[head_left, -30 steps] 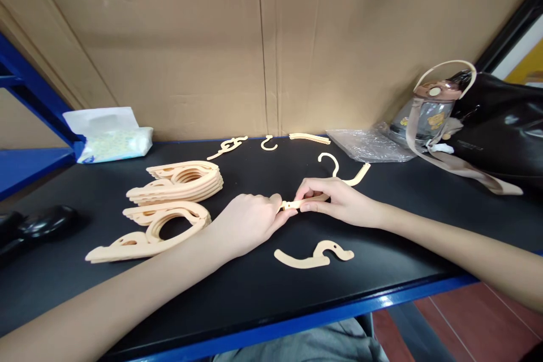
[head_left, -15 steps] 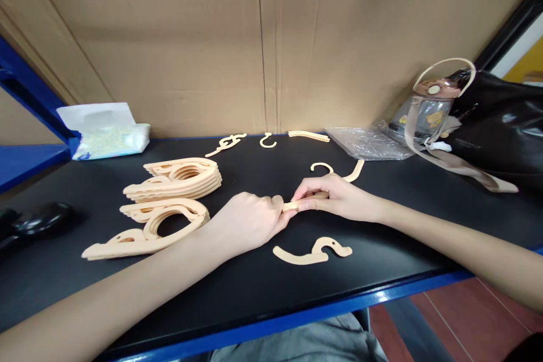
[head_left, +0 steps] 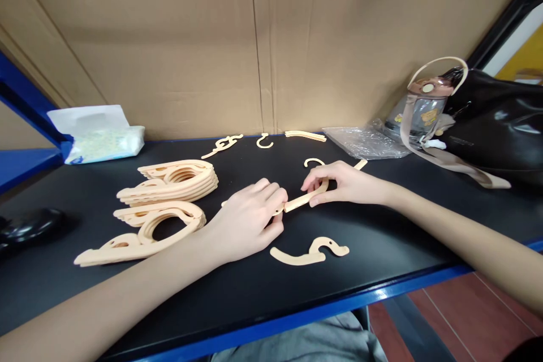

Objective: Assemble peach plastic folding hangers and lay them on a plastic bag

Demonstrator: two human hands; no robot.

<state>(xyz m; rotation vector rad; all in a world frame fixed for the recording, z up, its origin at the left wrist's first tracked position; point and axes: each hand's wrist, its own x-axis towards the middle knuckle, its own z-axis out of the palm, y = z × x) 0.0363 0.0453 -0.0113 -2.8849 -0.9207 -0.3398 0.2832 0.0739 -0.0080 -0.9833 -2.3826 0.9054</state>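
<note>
My left hand [head_left: 250,220] is closed around a beige plastic hanger piece, mostly hidden under the fingers, with a small end showing at the fingertips. My right hand [head_left: 345,182] pinches a curved hanger arm [head_left: 299,202] between thumb and fingers. The tip of this arm meets the piece at my left fingertips; whether the two are joined I cannot tell. In front of my hands lies a loose hanger arm [head_left: 297,259] with a curled end. A hanger hook [head_left: 314,162] shows just behind my right hand, and another hanger arm end pokes out beyond it.
Two stacks of folded hangers, the rear one [head_left: 186,181] and the front one [head_left: 161,246], stand left. Along the cardboard back lie a hanger [head_left: 223,146], a hook [head_left: 265,141] and straight strips [head_left: 305,136]. A tissue pack [head_left: 106,144], plastic bag [head_left: 365,144], bottle [head_left: 424,110] and black bag [head_left: 496,130] stand around.
My right hand has slid up and back, exposing more of the hanger arm. The left fingers have loosened from a tight fist, and the piece's end now shows at their tips.
</note>
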